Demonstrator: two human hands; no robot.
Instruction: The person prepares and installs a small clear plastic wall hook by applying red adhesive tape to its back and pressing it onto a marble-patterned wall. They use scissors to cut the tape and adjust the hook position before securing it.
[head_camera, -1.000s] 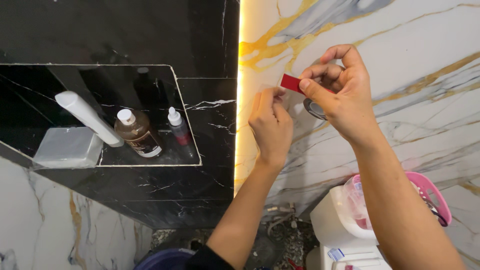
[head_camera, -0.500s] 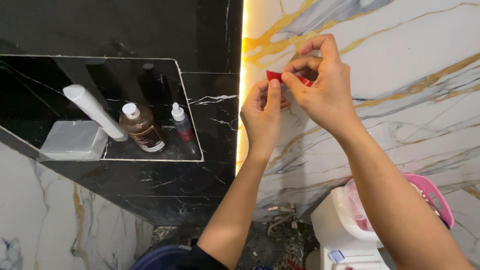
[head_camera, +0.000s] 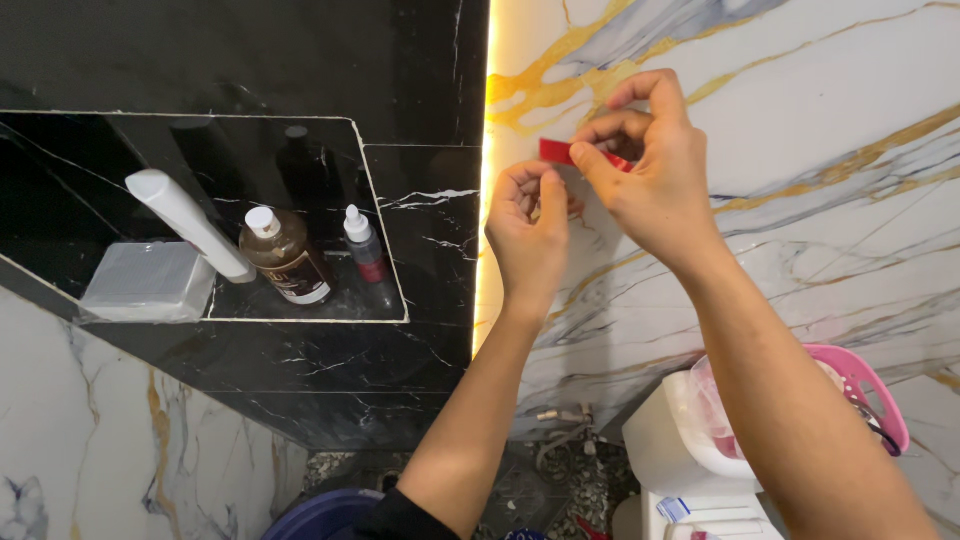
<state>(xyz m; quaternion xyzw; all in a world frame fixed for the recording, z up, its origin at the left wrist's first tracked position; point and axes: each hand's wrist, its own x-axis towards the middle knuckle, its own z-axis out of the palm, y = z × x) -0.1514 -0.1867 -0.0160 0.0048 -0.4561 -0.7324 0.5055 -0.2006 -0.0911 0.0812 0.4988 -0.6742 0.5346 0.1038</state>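
Right hand is pinching a small red strip between thumb and fingertips, up against the white marble wall (gold-veined). The strip sticks out left of those fingers. Left hand sits just below it, fingers curled together, and I can't tell if it's holding anything.

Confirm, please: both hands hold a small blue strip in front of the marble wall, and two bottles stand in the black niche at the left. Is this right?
Not quite: the strip is red, not blue, as the head view shows. The right hand and the left hand do hold it in front of the marble wall, and two bottles, a brown bottle and a smaller dark bottle, stand in the black niche.
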